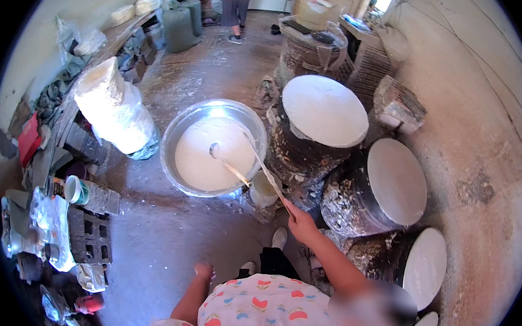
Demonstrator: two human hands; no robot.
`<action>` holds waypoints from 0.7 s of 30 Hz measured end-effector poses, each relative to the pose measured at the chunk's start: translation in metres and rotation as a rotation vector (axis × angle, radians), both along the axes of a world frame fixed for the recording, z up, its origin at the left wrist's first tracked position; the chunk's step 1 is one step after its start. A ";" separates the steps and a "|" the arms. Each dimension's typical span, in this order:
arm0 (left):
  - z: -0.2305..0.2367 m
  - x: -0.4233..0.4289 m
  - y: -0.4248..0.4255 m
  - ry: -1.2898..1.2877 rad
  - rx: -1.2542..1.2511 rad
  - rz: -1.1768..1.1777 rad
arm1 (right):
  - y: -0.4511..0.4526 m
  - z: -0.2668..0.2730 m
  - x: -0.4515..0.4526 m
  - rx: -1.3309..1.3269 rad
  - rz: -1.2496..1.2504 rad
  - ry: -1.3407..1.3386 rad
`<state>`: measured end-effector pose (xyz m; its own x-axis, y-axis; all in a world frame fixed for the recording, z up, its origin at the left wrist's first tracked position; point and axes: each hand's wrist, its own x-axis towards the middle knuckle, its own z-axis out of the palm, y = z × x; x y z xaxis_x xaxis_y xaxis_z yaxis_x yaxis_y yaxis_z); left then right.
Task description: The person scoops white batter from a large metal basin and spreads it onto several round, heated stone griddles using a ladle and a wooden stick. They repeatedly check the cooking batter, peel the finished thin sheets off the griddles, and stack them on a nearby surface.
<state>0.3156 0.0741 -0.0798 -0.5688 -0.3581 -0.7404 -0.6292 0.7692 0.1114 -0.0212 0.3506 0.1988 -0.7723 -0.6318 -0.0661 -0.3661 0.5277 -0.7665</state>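
Observation:
My right hand grips the lower end of a long wooden stick, whose far end lies over the right part of a wide metal basin. Pale, creamy liquid fills much of the basin. A ladle with a light handle rests in it, its bowl partly in the liquid and its handle over the near rim. Against the basin's near right side is a small pail, partly behind the stick. My left hand hangs low at my left side, away from these things; its fingers look curled, with nothing plainly held.
Several drums with round white tops line the right side. A large plastic-wrapped white sack stands left of the basin. Hollow blocks and a small tub are at the left. Farther off, a person stands near the back.

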 end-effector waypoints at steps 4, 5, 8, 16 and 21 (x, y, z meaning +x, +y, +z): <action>0.036 -0.001 0.020 0.065 0.062 0.238 | -0.075 -0.022 -0.078 0.087 0.051 -0.064; 0.047 -0.001 0.026 0.079 0.072 0.289 | -0.094 -0.026 -0.098 0.187 0.038 -0.142; 0.084 -0.001 0.041 0.057 0.056 0.357 | -0.133 -0.125 -0.144 0.362 0.255 -0.114; 0.045 0.045 0.101 -0.267 -0.149 0.073 | -0.107 -0.058 -0.183 -0.175 0.171 -1.436; 0.038 0.000 0.084 -0.177 -0.134 0.107 | -0.029 -0.010 -0.194 -0.387 0.177 -1.579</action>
